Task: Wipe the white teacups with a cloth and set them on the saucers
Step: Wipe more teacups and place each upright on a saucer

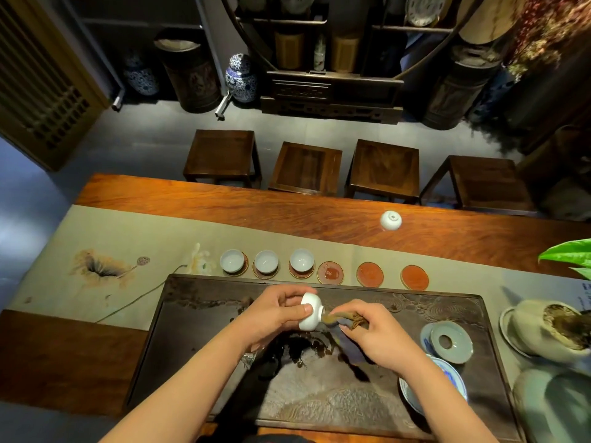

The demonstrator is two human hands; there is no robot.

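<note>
Wiping a teacup over the dark tea tray (198,362). The left hand (278,310) grips the white teacup (311,311) on its side, mouth facing right; the right hand (374,334) pinches a brown cloth (339,319) at the rim. Best practice: turn the cup against the cloth, hold firmly, then seat it on the nearest bare saucer (330,272), right of three filled ones.

Table (224,199): long, reddish wood.
Runner (134,231): beige cloth with painted lotus, lying along the table.
Tea tray (198,330): dark carved slab, resting on the runner.
Saucers (414,277): six in a row beside the tray's far edge.
Upturned cup (390,220): alone on bare wood.
</note>
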